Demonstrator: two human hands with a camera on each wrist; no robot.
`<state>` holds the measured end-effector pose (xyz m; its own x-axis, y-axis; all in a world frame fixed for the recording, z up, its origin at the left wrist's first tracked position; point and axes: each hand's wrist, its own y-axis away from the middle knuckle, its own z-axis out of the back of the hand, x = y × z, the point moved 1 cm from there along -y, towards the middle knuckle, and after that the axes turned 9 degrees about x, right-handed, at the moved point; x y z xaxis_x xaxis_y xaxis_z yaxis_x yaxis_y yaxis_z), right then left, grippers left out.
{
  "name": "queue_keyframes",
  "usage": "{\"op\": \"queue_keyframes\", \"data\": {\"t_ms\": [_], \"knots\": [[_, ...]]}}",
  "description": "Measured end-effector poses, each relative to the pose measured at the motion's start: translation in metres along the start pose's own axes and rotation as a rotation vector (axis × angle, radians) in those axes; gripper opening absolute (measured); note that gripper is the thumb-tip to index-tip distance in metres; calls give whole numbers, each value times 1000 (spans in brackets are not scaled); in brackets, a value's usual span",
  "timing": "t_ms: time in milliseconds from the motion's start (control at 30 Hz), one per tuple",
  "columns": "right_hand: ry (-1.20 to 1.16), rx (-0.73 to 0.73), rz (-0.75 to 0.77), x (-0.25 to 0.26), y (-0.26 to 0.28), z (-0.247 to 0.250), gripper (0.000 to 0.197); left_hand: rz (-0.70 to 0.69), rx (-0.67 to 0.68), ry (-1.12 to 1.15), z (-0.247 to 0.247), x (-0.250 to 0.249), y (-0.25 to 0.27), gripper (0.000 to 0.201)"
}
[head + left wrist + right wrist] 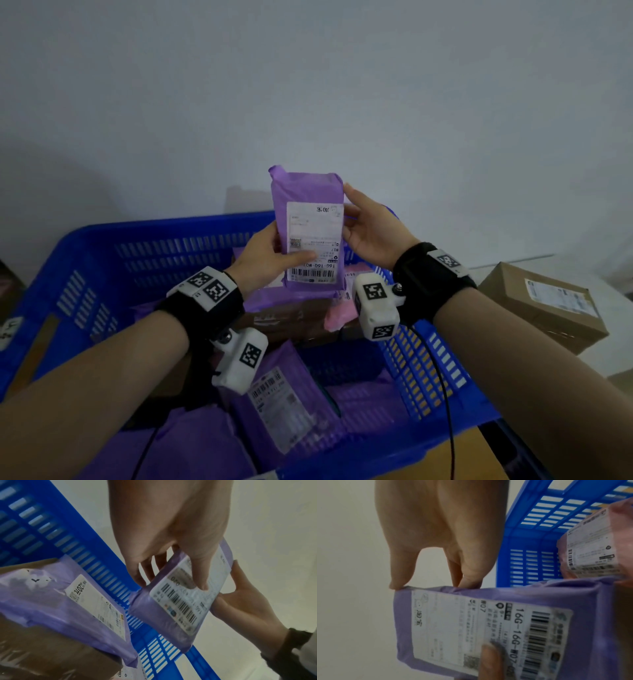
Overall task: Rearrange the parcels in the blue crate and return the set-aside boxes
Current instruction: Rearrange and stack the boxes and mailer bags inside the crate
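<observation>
I hold a small purple parcel [310, 226] [173, 609] [471, 622] upright above the far side of the blue crate [102, 246], its white label facing me. My left hand [270, 255] [171, 547] grips its left edge, thumb on the label and fingers behind. My right hand [368, 226] [440, 540] pinches the right edge between thumb and fingers. Inside the crate lie more purple parcels [287, 404], a brown box [284, 322] and a pink parcel [337, 313] [590, 550].
A brown cardboard box [544, 305] with a label sits outside the crate on the right. A plain pale wall [308, 85] stands behind the crate. Another labelled purple parcel [68, 608] lies on a brown box in the left wrist view. Cables run from both wrists.
</observation>
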<state>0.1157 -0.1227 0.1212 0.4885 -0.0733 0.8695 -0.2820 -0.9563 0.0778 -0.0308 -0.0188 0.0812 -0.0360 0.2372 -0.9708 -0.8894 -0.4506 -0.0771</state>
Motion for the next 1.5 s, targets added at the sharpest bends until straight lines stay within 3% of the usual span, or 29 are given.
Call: {"op": "queue_keyframes", "data": {"t_ms": [133, 333, 533, 667, 800, 900, 967, 1067, 1167, 1400, 1500], "knots": [[128, 18, -56, -3, -3, -1, 64, 3, -8, -2, 4, 3, 0, 50], [627, -174, -4, 4, -4, 24, 52, 74, 141, -177, 24, 2, 1, 49], [929, 23, -158, 5, 11, 36, 47, 168, 355, -425, 28, -2, -3, 45], [794, -17, -212, -3, 24, 43, 47, 212, 378, -447, 26, 0, -4, 45], [639, -111, -291, -12, 46, 61, 27, 312, 437, -450, 26, 12, 5, 58], [595, -177, -398, -20, 65, 81, 27, 561, 512, -358, 25, 38, 23, 64], [577, -210, -483, -26, 76, 91, 22, 734, 666, -289, 17, 54, 38, 68], [539, -239, -596, -40, 85, 102, 14, 847, 808, -190, -3, 72, 52, 46], [508, -264, -705, -57, 85, 107, 8, 886, 723, 8, -20, 94, 55, 16], [589, -361, -882, -85, 59, 121, 8, 976, 475, 240, -45, 143, 47, 15], [699, -367, -967, -105, 45, 131, 19, 1032, 392, 224, -58, 159, 43, 14]]}}
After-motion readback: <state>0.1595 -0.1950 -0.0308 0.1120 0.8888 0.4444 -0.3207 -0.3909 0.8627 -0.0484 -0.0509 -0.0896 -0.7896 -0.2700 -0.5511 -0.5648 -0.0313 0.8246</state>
